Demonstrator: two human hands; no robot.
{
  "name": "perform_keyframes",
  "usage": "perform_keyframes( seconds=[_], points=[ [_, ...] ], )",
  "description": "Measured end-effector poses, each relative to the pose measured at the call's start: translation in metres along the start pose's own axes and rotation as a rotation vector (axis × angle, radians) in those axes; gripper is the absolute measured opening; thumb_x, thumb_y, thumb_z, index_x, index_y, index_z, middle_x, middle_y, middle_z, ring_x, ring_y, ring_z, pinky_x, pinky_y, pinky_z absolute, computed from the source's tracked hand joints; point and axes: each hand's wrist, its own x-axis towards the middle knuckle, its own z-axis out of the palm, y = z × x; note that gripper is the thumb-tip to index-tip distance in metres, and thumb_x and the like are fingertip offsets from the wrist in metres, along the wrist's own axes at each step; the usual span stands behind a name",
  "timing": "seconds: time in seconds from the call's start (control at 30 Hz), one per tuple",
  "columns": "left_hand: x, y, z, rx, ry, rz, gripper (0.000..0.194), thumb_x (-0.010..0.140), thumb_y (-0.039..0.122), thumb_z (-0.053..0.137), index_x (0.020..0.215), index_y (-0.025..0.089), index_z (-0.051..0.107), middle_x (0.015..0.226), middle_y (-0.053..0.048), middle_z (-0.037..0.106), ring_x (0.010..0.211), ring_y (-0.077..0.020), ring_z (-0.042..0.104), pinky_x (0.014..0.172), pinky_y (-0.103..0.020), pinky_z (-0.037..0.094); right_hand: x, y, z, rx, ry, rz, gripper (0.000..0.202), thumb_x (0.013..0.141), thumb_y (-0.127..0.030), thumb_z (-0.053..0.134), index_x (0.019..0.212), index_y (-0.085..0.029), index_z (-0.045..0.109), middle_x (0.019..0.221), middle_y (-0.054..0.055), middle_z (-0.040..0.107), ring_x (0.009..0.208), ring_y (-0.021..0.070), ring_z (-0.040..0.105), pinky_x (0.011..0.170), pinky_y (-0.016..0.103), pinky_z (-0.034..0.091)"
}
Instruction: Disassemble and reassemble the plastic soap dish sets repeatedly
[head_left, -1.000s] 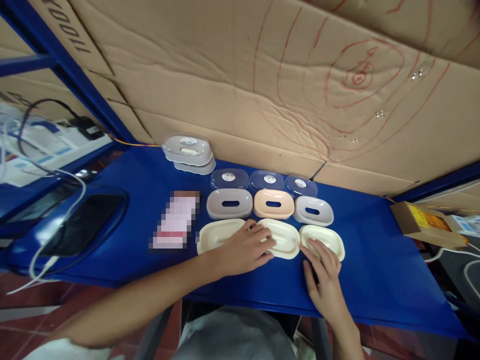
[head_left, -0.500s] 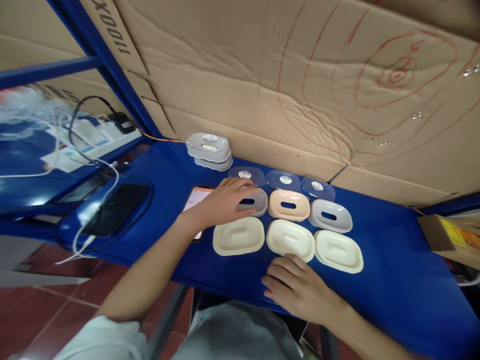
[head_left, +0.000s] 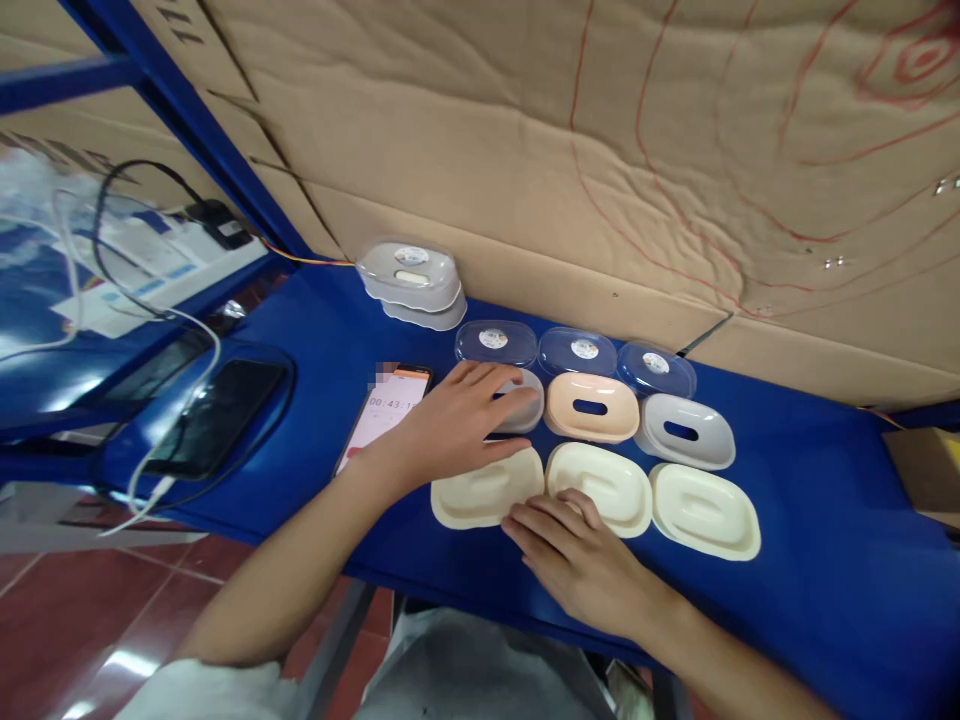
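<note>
My left hand is spread over the left grey slotted soap dish, covering much of it. Its thumb lies by the far edge of the left cream tray; whether it grips the dish I cannot tell. My right hand reaches in from the front, fingers stretched out at the near right corner of that tray and the thumb over the middle cream tray. A third cream tray lies to the right. Behind them are a peach slotted dish and another grey slotted dish.
Three clear lids with round stickers line the back, among them the left lid. Stacked soap boxes stand behind on the left. A phone with a timer lies beside my left forearm. A cardboard wall closes the back; cables and another phone are left.
My right hand has moved left, from the middle cream tray to the left one. The left hand stays over the left grey dish, its thumb nearer the cream tray. The view has shifted slightly.
</note>
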Motion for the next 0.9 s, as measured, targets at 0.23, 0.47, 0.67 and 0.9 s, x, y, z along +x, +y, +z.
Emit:
perform_keyframes(
  seconds=[0.23, 0.47, 0.67, 0.9],
  points=[
    [-0.030, 0.010, -0.008, -0.098, -0.048, -0.108, 0.033, 0.104, 0.039, 0.059, 0.132, 0.022, 0.063, 0.124, -0.011, 0.071, 0.117, -0.0310, 0.067, 0.104, -0.049, 0.050, 0.004, -0.001, -0.004, 0.027, 0.005, 0.007, 0.036, 0.109, -0.018, 0.050, 0.143, -0.013, 0.059, 0.135, 0.012, 0.072, 0.127, 0.0253, 0.061, 0.108, 0.044, 0.042],
    [-0.110, 0.058, 0.014, -0.292, -0.121, -0.408, 0.092, 0.084, 0.035, 0.083, 0.161, 0.032, 0.033, 0.163, -0.015, 0.044, 0.144, -0.0417, 0.047, 0.113, -0.061, 0.047, -0.002, -0.002, 0.001, 0.093, 0.005, -0.021, 0.040, 0.105, -0.009, 0.050, 0.144, -0.016, 0.058, 0.122, 0.010, 0.074, 0.119, 0.0240, 0.063, 0.110, 0.046, 0.040],
    [-0.115, 0.062, 0.031, -0.531, -0.032, -0.428, 0.083, 0.081, 0.017, 0.080, 0.152, 0.034, 0.040, 0.159, -0.013, 0.046, 0.146, -0.0382, 0.045, 0.119, -0.063, 0.042, 0.005, -0.002, 0.000, 0.067, 0.093, -0.003, 0.026, 0.106, -0.013, 0.055, 0.129, -0.017, 0.066, 0.109, 0.007, 0.076, 0.106, 0.0203, 0.068, 0.107, 0.042, 0.038],
    [-0.119, 0.077, 0.051, -1.482, 0.525, -0.768, 0.090, 0.086, 0.041, 0.081, 0.159, 0.038, 0.029, 0.168, -0.014, 0.039, 0.155, -0.0351, 0.041, 0.115, -0.052, 0.050, 0.017, -0.007, -0.019, 0.094, 0.271, -0.015, 0.025, 0.105, -0.015, 0.059, 0.128, -0.020, 0.066, 0.097, 0.004, 0.077, 0.090, 0.0179, 0.070, 0.091, 0.038, 0.048]
  ],
)
